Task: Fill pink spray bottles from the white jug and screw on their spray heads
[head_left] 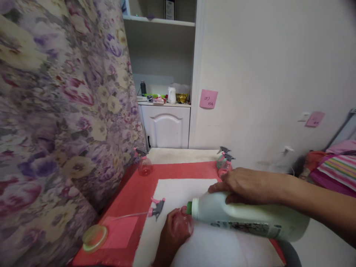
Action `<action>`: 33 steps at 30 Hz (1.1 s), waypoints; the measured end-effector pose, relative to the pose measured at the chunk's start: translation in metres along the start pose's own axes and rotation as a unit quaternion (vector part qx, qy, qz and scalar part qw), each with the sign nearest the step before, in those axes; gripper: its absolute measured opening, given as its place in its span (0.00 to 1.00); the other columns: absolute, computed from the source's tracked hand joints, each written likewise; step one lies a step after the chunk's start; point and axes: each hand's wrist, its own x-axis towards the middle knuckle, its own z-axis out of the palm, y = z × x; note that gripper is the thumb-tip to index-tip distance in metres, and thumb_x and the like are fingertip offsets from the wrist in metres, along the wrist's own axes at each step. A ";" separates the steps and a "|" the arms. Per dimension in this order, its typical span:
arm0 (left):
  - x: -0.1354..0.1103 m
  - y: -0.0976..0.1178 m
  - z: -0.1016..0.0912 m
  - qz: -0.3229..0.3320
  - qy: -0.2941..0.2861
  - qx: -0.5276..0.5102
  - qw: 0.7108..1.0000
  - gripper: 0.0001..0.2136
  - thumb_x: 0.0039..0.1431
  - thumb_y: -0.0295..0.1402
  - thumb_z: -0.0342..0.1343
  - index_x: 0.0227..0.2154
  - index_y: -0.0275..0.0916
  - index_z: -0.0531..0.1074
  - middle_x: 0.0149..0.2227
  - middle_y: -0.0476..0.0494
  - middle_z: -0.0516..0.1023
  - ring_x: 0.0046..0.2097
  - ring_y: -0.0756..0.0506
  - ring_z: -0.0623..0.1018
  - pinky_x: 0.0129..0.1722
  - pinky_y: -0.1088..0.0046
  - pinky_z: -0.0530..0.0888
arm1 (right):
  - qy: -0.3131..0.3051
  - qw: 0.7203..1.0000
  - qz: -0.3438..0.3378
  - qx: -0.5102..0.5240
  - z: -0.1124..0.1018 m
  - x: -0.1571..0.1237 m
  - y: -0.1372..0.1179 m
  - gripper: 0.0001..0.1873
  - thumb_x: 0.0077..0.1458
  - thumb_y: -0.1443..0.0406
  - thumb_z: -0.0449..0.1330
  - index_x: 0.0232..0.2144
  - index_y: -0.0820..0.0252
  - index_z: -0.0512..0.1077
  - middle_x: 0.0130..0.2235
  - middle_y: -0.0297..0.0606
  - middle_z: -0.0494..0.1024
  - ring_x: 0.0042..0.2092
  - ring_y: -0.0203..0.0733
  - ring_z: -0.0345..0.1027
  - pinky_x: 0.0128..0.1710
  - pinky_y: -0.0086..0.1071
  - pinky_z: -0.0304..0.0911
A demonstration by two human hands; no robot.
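Note:
My right hand [244, 184] grips a large pale green jug [250, 217] from above, tipped on its side with its open mouth at the left. That mouth meets the neck of a small pink spray bottle [184, 221], which my left hand [169, 235] holds wrapped in its fingers on the white cloth [180, 189]. A loose pink and grey sprayer head [157, 208] with its thin dip tube lies on the cloth just left of my left hand.
A red mat [139, 193] covers the table. A green jug cap [94, 237] lies at its front left. A pink spray bottle [144, 163] stands at the back left, two more [226, 163] at the back right. A flowered curtain [55, 111] hangs along the left.

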 end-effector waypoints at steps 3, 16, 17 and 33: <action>-0.001 0.001 0.000 -0.001 0.006 -0.013 1.000 0.31 0.41 0.34 0.65 0.51 0.41 0.65 0.53 0.37 0.78 0.56 0.35 0.76 0.57 0.55 0.73 | 0.001 1.000 0.004 0.002 -0.001 0.001 0.000 0.22 0.61 0.67 0.57 0.57 0.56 0.70 0.35 0.44 0.83 0.34 0.45 0.74 0.33 0.34 0.59; -0.001 0.001 -0.001 -0.008 -0.006 0.011 1.000 0.31 0.42 0.35 0.65 0.52 0.40 0.62 0.55 0.36 0.76 0.57 0.35 0.75 0.57 0.55 0.73 | 0.048 0.996 0.024 0.064 0.029 -0.013 0.015 0.21 0.63 0.63 0.55 0.58 0.52 0.68 0.36 0.42 0.81 0.35 0.46 0.75 0.35 0.34 0.64; 0.000 0.000 -0.001 -0.006 -0.008 0.013 1.000 0.31 0.42 0.34 0.65 0.52 0.40 0.62 0.55 0.36 0.75 0.57 0.36 0.75 0.57 0.56 0.73 | 0.055 0.995 0.026 0.079 0.034 -0.015 0.018 0.22 0.63 0.63 0.54 0.59 0.51 0.68 0.38 0.42 0.81 0.36 0.46 0.75 0.36 0.35 0.64; -0.002 0.005 0.003 -0.007 0.038 0.076 0.996 0.30 0.41 0.33 0.64 0.51 0.41 0.66 0.50 0.40 0.78 0.51 0.37 0.78 0.52 0.59 0.75 | 0.308 0.865 0.130 0.374 0.130 -0.014 0.064 0.27 0.58 0.57 0.60 0.60 0.47 0.66 0.60 0.40 0.73 0.57 0.53 0.69 0.59 0.50 0.62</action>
